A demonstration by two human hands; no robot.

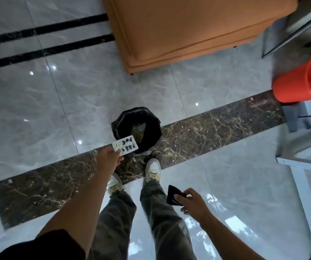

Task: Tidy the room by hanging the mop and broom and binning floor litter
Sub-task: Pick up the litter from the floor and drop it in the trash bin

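A small bin (119, 124) lined with a black bag stands on the tiled floor just ahead of my feet, with some litter lying inside it. My left hand (108, 156) reaches forward and pinches a silver blister pack (125, 144) by its near end, holding it over the bin's near rim. My right hand (193, 202) hangs lower at the right, fingers closed on a flat black object (172, 194) that looks like a wallet or packet. Neither mop nor broom is in view.
An orange sofa (188, 29) stands beyond the bin. A red bucket (301, 81) sits at the right, by a glass-and-metal table frame (301, 156). Grey marble tiles with a dark brown band (216, 126) lie around my two white shoes.
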